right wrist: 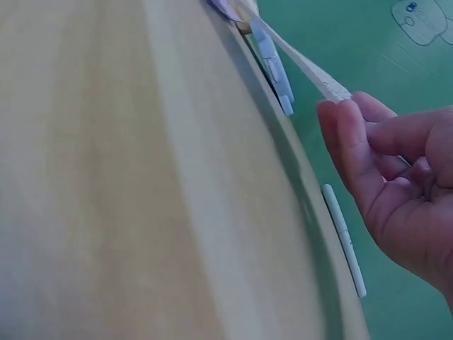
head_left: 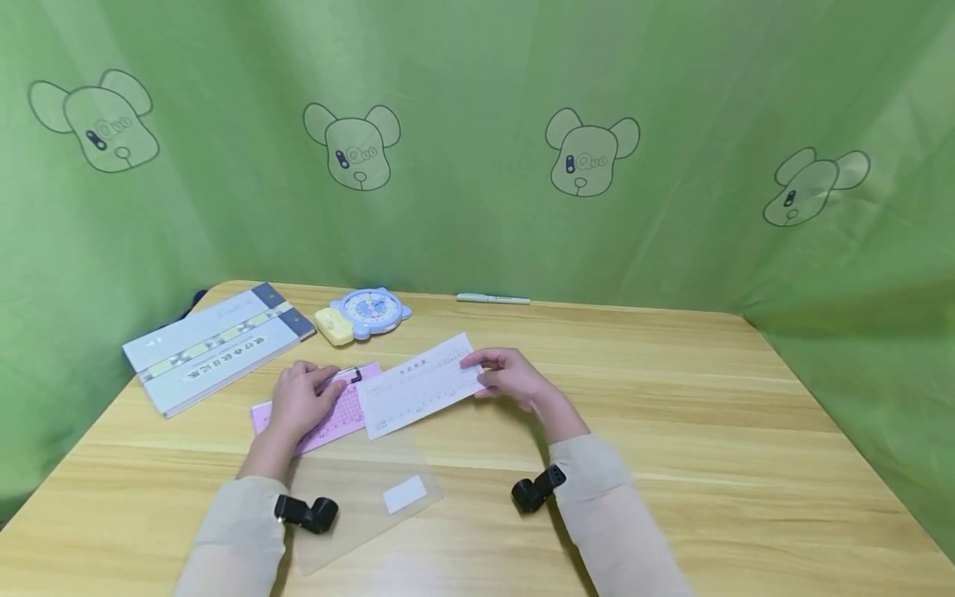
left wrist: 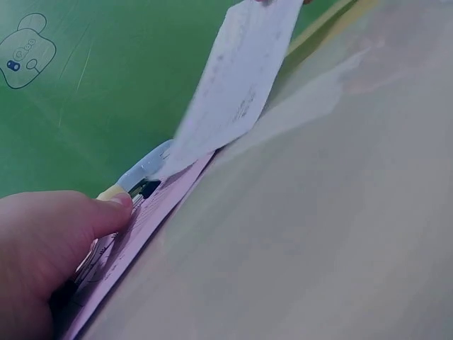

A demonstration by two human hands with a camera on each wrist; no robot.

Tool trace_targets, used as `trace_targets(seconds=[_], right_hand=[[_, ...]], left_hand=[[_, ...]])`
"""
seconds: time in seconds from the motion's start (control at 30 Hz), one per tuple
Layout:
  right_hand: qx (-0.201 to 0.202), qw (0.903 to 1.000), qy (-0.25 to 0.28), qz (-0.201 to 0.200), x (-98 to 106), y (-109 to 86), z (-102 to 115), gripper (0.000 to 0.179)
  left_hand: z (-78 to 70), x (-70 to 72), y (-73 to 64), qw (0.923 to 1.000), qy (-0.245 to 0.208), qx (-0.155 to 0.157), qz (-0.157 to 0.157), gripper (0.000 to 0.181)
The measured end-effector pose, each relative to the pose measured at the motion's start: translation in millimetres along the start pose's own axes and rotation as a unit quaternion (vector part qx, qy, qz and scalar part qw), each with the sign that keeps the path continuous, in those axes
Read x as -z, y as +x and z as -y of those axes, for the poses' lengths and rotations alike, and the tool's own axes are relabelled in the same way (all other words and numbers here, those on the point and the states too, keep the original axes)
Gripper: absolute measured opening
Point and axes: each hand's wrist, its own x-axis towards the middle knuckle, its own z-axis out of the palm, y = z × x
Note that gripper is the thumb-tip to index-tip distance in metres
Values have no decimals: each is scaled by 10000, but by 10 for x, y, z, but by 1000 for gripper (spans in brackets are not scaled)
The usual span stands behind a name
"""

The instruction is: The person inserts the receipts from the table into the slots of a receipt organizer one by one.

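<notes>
My left hand holds a small pink clipboard at its far long edge, with the thumb on the metal clip; its other fingers are partly hidden. The board bears a printed grid. Between the thumb and fingers of my right hand is the right end of a white printed paper slip. That slip is raised at a tilt, and its left end overlaps the clipboard's right end. In the left wrist view the lower end of the slip meets the board near the clip.
A translucent sheet with a white label lies in front of the clipboard. A grey-blue account book is at the left. Behind stand a blue clock-shaped toy and a yellow block. A pen lies at the back edge.
</notes>
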Motion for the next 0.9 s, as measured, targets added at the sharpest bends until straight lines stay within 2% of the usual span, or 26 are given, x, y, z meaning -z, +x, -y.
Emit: trace_targets(seconds=[0.37, 0.73, 0.9], right_hand=[[70, 9981, -460, 398, -230, 25, -34, 28], [-189, 9943, -579, 873, -334, 9, -17, 25], [-214, 9932, -594, 976, -448, -71, 111, 25]], left_hand=[[-21, 14, 7, 9995, 30, 205, 233, 40], [-23, 20, 8, 9990, -127, 291, 300, 39], [-35, 42, 3, 9988, -180, 340, 309, 39]])
